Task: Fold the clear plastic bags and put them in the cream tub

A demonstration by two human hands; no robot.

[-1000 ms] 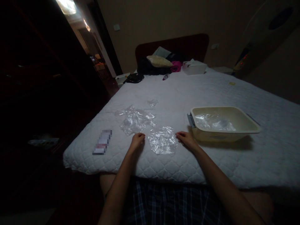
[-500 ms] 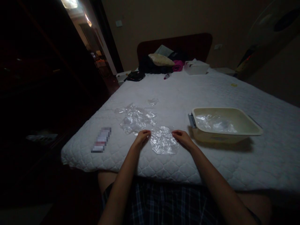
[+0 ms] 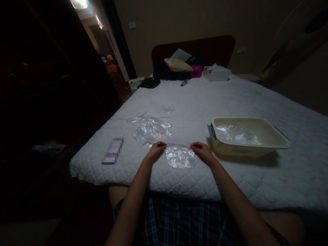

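A clear, crinkled plastic bag lies flat near the front edge of the bed, stretched between my hands. My left hand pinches its upper left corner. At the upper right corner, the fingers of my right hand are closed on the same bag. Beyond my left hand, more crumpled clear plastic bags are spread on the bed, with a small plastic scrap farther back. To the right of my right hand stands a cream plastic bin holding clear plastic bags.
A white quilted cover spreads over the bed. A blurred-out flat object lies at left. Toward the headboard are a cushion, a pink roll and a white box. A fan stands at far right.
The bag's far edge now runs as a straighter line between my hands, and less of its surface shows. Both hands keep their pinch. The whole view has shifted slightly.
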